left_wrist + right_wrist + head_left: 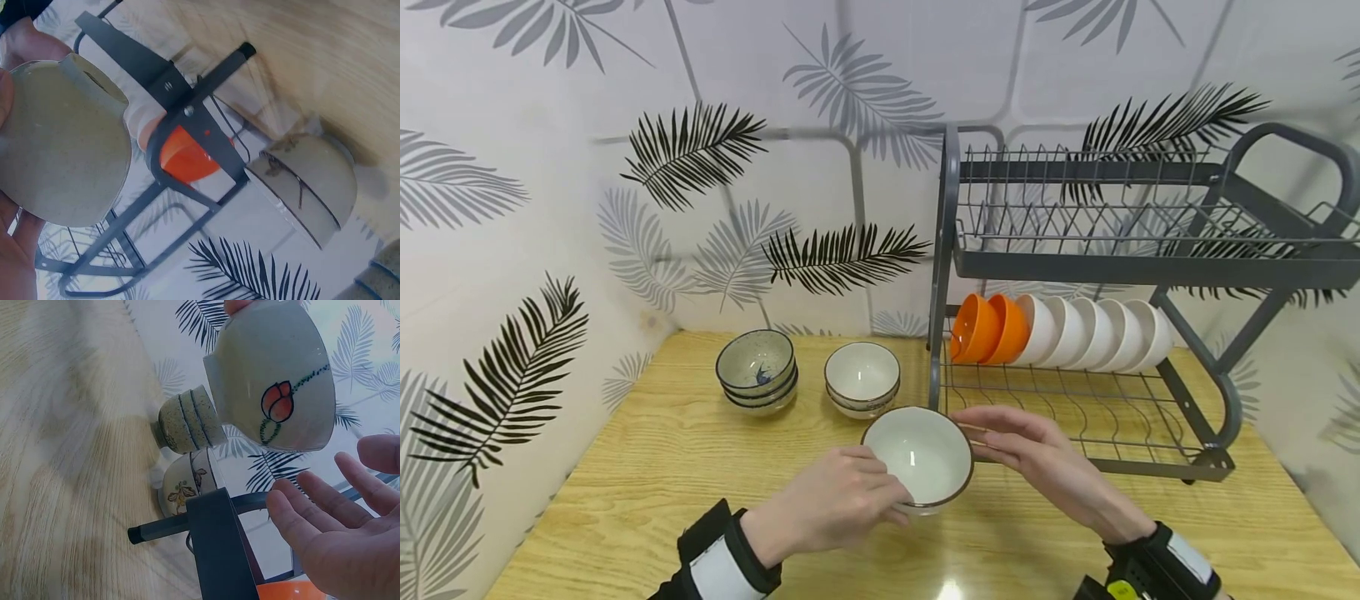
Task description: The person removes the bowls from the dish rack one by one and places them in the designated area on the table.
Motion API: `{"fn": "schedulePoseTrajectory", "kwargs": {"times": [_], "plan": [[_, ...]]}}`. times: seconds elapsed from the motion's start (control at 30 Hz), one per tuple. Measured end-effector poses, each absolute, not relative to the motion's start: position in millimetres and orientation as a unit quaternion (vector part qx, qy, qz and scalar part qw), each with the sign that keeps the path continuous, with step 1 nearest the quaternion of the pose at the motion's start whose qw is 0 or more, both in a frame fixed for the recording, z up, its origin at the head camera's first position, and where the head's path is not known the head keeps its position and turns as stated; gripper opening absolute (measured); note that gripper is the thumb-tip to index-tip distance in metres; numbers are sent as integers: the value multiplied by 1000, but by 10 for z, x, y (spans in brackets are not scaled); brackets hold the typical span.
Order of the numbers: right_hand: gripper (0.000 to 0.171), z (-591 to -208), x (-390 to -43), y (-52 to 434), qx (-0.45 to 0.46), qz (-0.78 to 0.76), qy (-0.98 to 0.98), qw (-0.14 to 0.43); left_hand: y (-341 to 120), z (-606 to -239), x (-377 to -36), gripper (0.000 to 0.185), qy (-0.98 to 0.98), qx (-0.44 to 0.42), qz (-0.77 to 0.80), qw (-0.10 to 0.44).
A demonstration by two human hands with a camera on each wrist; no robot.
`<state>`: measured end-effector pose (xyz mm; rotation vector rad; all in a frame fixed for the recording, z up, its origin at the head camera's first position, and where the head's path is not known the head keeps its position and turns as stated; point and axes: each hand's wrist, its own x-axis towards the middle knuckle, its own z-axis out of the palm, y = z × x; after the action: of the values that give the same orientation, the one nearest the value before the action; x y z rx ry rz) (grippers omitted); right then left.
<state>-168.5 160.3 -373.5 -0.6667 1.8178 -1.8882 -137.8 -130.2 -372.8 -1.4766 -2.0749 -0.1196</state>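
Observation:
A white bowl [921,454] with a brown rim is held above the table by my left hand [842,500], its thumb and fingers gripping the near-left side. In the right wrist view the bowl's outside [275,381] shows a painted red flower bud and a green stem. My right hand [1037,458] is at the bowl's right side with fingers extended; in the right wrist view a gap shows between its fingertips and the bowl. Behind the held bowl stands a stack of white bowls [862,375]. Left of that is a stack of speckled, blue-rimmed bowls [756,367].
A grey two-tier dish rack [951,333] stands at the right on the wooden table [647,483]. Its lower tier holds orange bowls [977,329] and several white bowls [1127,333] on edge. Leaf-patterned wall covering [820,192] rises behind the table.

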Motion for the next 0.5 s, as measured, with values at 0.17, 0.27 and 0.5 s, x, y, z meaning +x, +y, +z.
{"fn": "schedulePoseTrajectory", "kwargs": {"times": [0.17, 0.27, 0.5], "plan": [[42, -3735, -1684, 1634, -251, -685, 648, 220, -1365, -3704, -1453, 19, -780, -543, -53, 307], [43, -3734, -1679, 1649, -253, -685, 646, 222, -1400, -3705, -1504, 19, -784, -533, -56, 314], [43, -3724, -1677, 1679, -251, -687, 645, 221, -1475, -3700, -1629, 18, -796, -513, -49, 318]]}}
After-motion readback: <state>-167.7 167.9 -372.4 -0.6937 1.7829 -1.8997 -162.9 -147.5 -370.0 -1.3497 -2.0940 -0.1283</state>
